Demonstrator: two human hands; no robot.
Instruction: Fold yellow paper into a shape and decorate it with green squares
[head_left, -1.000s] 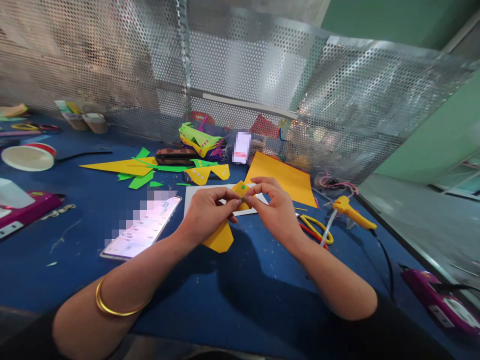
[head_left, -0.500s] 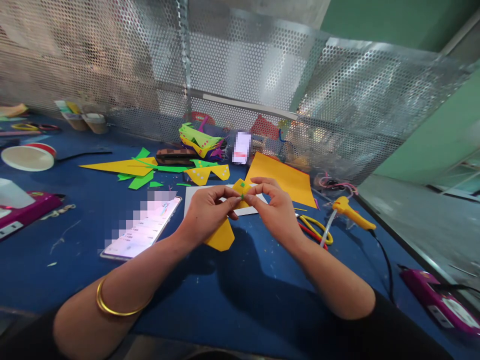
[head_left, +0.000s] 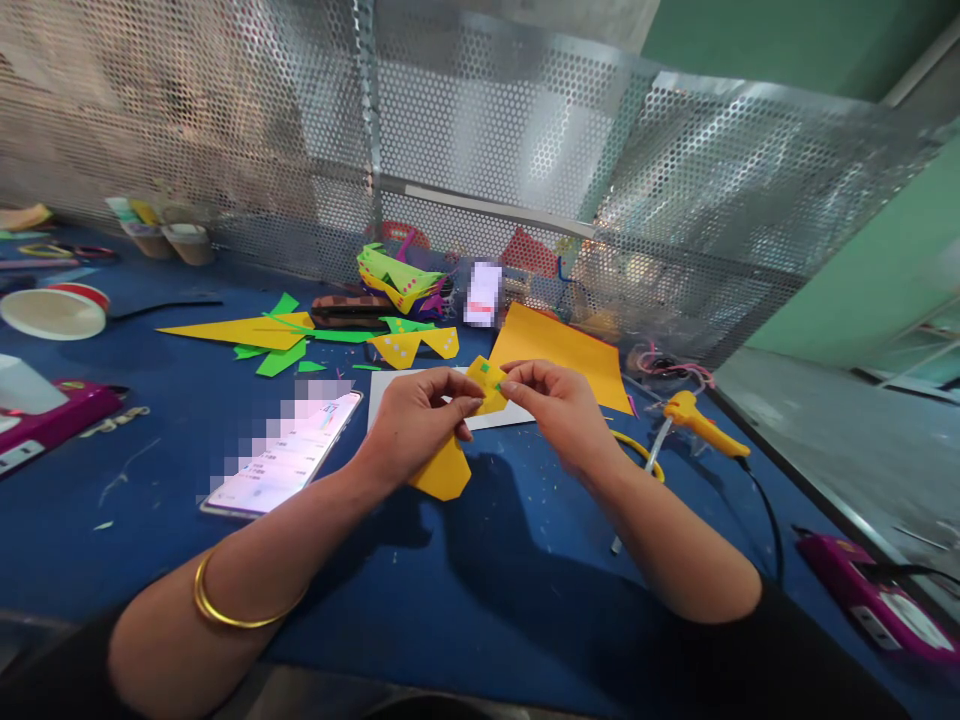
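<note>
My left hand point(head_left: 416, 420) and my right hand point(head_left: 559, 410) meet above the blue table point(head_left: 480, 590), both pinching a yellow paper shape point(head_left: 444, 470) with small green dots near its top. Its lower part hangs under my left palm. My right fingertips press on the upper end of the piece beside my left thumb. A gold bangle point(head_left: 225, 610) circles my left forearm. A white sheet point(head_left: 390, 385) lies on the table just behind the hands.
A phone point(head_left: 289, 455) lies left of my hands. An orange sheet point(head_left: 562, 350), yellow scissors point(head_left: 637, 455) and a yellow glue gun point(head_left: 701, 425) are on the right. Yellow and green paper scraps point(head_left: 285, 335) lie toward a perforated metal screen point(head_left: 480, 180). Purple devices sit at both edges.
My right hand has turned so its wrist swings inward and covers more of the scissors. The yellow shape has shifted slightly up and left. My left hand stays nearly still.
</note>
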